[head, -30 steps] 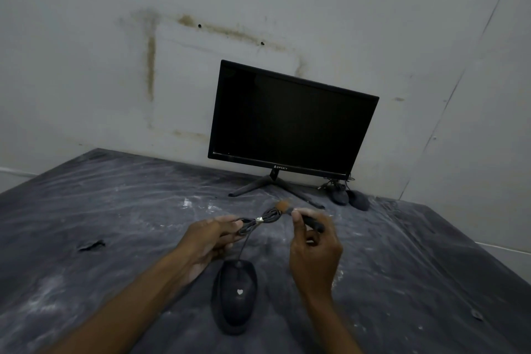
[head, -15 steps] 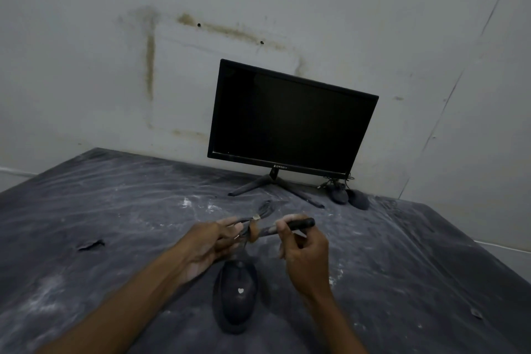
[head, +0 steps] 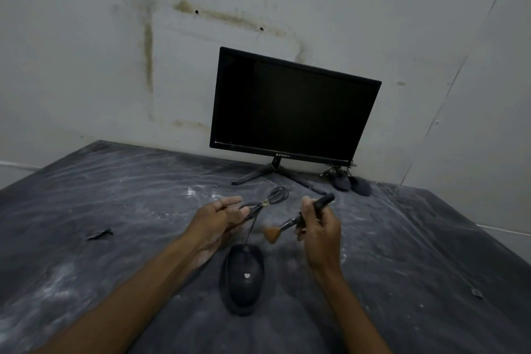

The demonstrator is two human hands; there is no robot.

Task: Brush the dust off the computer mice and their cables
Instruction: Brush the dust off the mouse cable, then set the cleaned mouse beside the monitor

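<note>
Two hands work just above the mouse [head: 244, 279]: the left hand [head: 219, 221] cradles its bundled cable [head: 265, 201] on loosely bent fingers. Right hand [head: 319, 230] has its grip clamped on the brush [head: 298, 220], bristles hanging beside the cable.

Mouse [head: 243, 282] on table [head: 86, 238] nearest the viewer, monitor [head: 293, 108] behind it, two more mice [head: 352, 184] right of monitor's stand
</note>
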